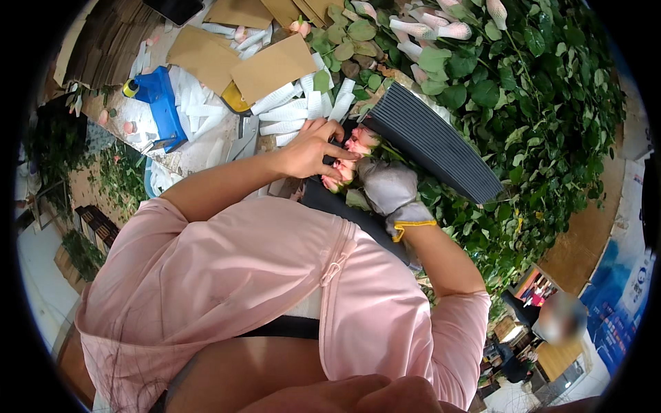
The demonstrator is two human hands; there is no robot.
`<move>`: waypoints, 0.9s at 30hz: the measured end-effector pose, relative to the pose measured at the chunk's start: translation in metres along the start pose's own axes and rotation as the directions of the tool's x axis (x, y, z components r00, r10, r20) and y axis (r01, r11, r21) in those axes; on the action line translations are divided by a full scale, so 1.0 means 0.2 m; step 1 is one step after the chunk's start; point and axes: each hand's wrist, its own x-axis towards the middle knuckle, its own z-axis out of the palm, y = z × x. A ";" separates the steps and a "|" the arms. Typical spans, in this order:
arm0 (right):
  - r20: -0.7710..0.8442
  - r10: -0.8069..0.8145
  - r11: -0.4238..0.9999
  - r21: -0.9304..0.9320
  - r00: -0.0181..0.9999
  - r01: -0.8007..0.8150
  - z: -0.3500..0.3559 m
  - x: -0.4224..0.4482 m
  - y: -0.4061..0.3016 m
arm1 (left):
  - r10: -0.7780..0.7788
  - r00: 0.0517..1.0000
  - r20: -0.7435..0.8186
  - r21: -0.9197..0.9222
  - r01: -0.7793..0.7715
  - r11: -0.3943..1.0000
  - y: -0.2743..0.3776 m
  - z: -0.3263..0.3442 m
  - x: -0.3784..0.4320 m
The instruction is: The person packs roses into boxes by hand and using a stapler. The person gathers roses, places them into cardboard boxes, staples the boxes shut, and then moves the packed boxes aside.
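Several pink roses [343,164] are bunched in front of my chest, between a black ribbed panel [434,142] and a dark panel [356,219] nearer my body. My bare left hand [315,149] reaches in from the left, its spread fingertips touching the blooms. On the other side, my right hand [390,186], in a grey glove with a yellow-edged cuff, is closed just below the flower heads; its fingers and the stems inside it are mostly hidden. White foam net sleeves [284,113] lie in a loose pile beyond my left hand.
Cardboard pieces [273,67] overlap the sleeves. A blue tape dispenser [160,108] and a grey metal tool [245,137] are at left. Leafy rose stems [537,129] cover the right side, with netted rose heads [428,28] above. A phone-like dark object [175,8] lies at the top.
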 end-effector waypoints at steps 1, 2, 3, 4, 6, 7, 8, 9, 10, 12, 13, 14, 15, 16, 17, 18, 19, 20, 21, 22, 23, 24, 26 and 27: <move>-0.014 0.010 1.000 0.005 1.000 -0.010 0.02 0.00 0.01 | -0.013 1.000 0.007 0.025 0.012 1.000 0.00 0.00 0.00; -0.028 0.020 1.000 0.011 0.999 -0.020 0.04 -0.01 0.03 | -0.008 1.000 -0.002 0.030 0.008 1.000 -0.01 0.00 0.00; -0.037 0.032 0.999 0.018 0.999 -0.032 0.04 -0.01 0.02 | -0.005 1.000 -0.009 0.031 0.005 0.999 -0.01 0.02 0.00; -0.053 0.055 0.998 0.000 0.997 -0.055 0.03 -0.02 0.01 | -0.001 1.000 -0.016 0.032 0.002 0.999 -0.01 0.03 0.00; 0.092 0.109 0.993 0.024 0.990 -0.111 -0.06 -0.02 -0.03 | -0.019 1.000 0.013 -0.017 0.019 1.000 -0.02 0.02 -0.01; 0.164 0.134 0.990 0.030 0.977 -0.140 -0.10 -0.02 -0.04 | -0.026 0.999 0.025 -0.041 0.027 0.999 -0.02 0.02 -0.01; 0.209 0.125 0.988 0.067 0.970 -0.142 -0.10 -0.02 -0.04 | -0.015 1.000 0.012 -0.028 0.016 0.999 -0.02 0.02 0.00; 0.252 0.116 0.983 0.106 0.961 -0.147 -0.09 -0.02 -0.04 | -0.004 1.000 0.002 -0.013 0.004 1.000 -0.02 0.03 0.00; 0.294 0.104 0.977 0.146 0.950 -0.153 -0.09 -0.02 -0.05 | 0.008 1.000 -0.007 0.001 -0.008 1.000 -0.02 0.03 0.00; 0.280 -0.012 0.989 0.143 0.960 -0.030 -0.06 0.01 -0.05 | 0.028 1.000 -0.006 0.005 -0.028 1.000 -0.04 0.03 -0.01; 0.274 -0.071 0.989 0.142 0.959 0.033 -0.02 0.03 -0.05 | 0.037 0.999 -0.004 0.005 -0.037 0.999 -0.04 0.04 -0.01; 0.181 -0.110 0.992 0.086 0.977 0.096 0.05 0.00 -0.05 | 0.039 0.999 0.008 0.009 -0.039 0.999 -0.04 0.03 -0.01; 0.168 -0.091 0.993 0.091 0.982 0.077 0.05 -0.01 -0.06 | 0.037 0.999 0.020 0.013 -0.037 0.999 -0.04 0.02 -0.01; 0.155 -0.072 0.994 0.096 0.985 0.057 0.05 -0.01 -0.07 | 0.036 0.999 0.033 0.017 -0.036 0.999 -0.04 0.02 0.00; 0.141 -0.051 0.994 0.102 0.989 0.037 0.04 -0.01 -0.08 | 0.034 0.999 0.034 0.020 -0.034 0.999 -0.04 0.02 -0.01; 0.189 -0.037 0.994 0.104 0.981 0.017 0.02 -0.01 -0.09 | 0.032 0.999 0.038 0.025 -0.033 0.999 -0.04 0.02 -0.01; 0.226 -0.038 0.991 0.135 0.973 0.007 -0.01 -0.01 -0.09 | 0.032 0.999 0.043 0.031 -0.033 0.999 -0.04 0.02 -0.01; 0.262 -0.039 0.986 0.166 0.964 -0.005 -0.05 -0.01 -0.07 | 0.051 0.999 0.020 0.011 -0.051 0.999 -0.03 0.01 -0.01; 0.294 -0.044 0.979 0.203 0.955 -0.017 -0.09 -0.02 -0.05 | 0.069 0.998 0.002 -0.005 -0.069 0.998 -0.01 -0.01 0.00; 0.461 0.136 0.876 0.358 0.877 -0.324 -0.17 -0.06 -0.05 | 0.088 0.996 -0.024 -0.019 -0.089 0.996 0.00 -0.03 0.01; 0.472 0.085 0.938 0.260 0.877 -0.231 -0.22 -0.11 -0.03 | 0.035 0.996 -0.082 -0.078 -0.042 0.996 0.00 -0.06 -0.02; 0.468 0.111 0.929 0.264 0.877 -0.258 -0.39 -0.20 -0.05 | -0.025 0.990 -0.142 -0.138 0.005 0.990 0.00 -0.10 -0.07; 0.291 0.291 0.836 0.385 0.911 -0.390 -0.36 -0.37 0.01 | -0.051 0.968 -0.247 -0.165 0.010 0.986 -0.03 -0.14 -0.12; -0.030 0.160 0.959 0.240 0.987 -0.149 -0.44 -0.46 0.01 | -0.012 0.984 -0.175 -0.139 -0.012 0.990 -0.01 -0.15 -0.11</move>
